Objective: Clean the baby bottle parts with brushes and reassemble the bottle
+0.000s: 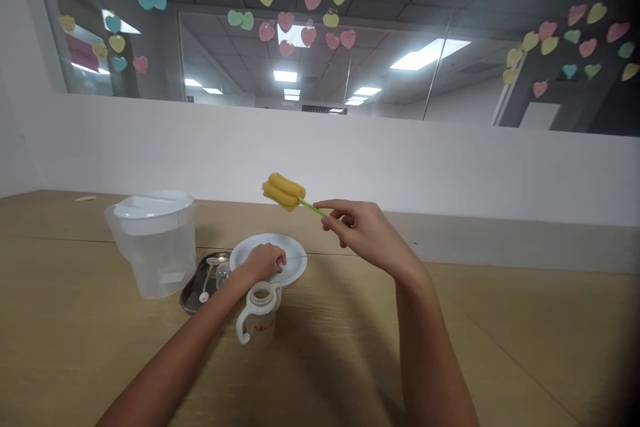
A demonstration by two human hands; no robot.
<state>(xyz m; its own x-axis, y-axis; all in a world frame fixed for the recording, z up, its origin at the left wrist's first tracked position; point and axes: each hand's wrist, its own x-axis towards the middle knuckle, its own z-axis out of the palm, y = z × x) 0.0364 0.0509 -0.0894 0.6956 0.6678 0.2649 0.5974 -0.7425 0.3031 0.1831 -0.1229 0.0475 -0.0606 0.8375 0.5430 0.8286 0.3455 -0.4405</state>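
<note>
My right hand [357,230] is raised above the table, pinching the thin green handle of a bottle brush [284,191]. Its yellow ribbed sponge head points to the left. Over the white plate [240,250] is my left hand [265,261], its fingers curled together; what they hold, if anything, is hidden. Just in front of that hand a clear baby bottle [261,317] stands upright, uncapped, with white handles on both sides. To the left, partly behind my left forearm, a metal tray [193,297] bears a white straw piece [206,283] and a clear dome-shaped cap [223,273].
A clear plastic pitcher [163,253] with a white lid stands left of the tray. The wooden table [500,347] runs back to a white wall [450,173]. Above it, heart-shaped sticky notes [313,0] are on a window.
</note>
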